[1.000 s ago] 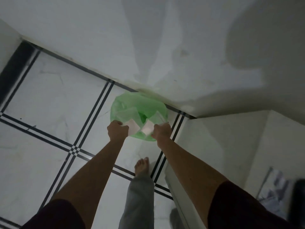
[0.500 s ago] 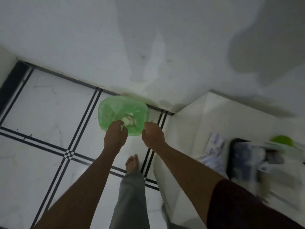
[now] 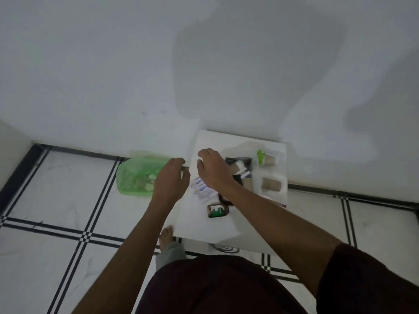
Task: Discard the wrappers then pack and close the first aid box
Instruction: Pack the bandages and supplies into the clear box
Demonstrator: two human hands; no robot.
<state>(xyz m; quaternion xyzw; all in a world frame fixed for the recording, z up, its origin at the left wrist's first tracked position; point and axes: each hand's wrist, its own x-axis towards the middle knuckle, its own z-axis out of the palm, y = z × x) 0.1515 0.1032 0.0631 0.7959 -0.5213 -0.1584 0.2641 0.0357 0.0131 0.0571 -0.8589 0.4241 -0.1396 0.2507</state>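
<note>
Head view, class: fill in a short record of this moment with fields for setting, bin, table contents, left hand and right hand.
setting: tiled floor beside a white wall
bin: green bag on the floor, left of the white table, with pale scraps inside
table contents: flat packets, a small brown box with green contents, blurred supplies
left hand: empty, fingers loose, over the table's left edge
right hand: empty, open above the packets

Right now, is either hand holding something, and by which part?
Nothing is held. The left hand and the right hand both hover open and empty above the white table.
</note>
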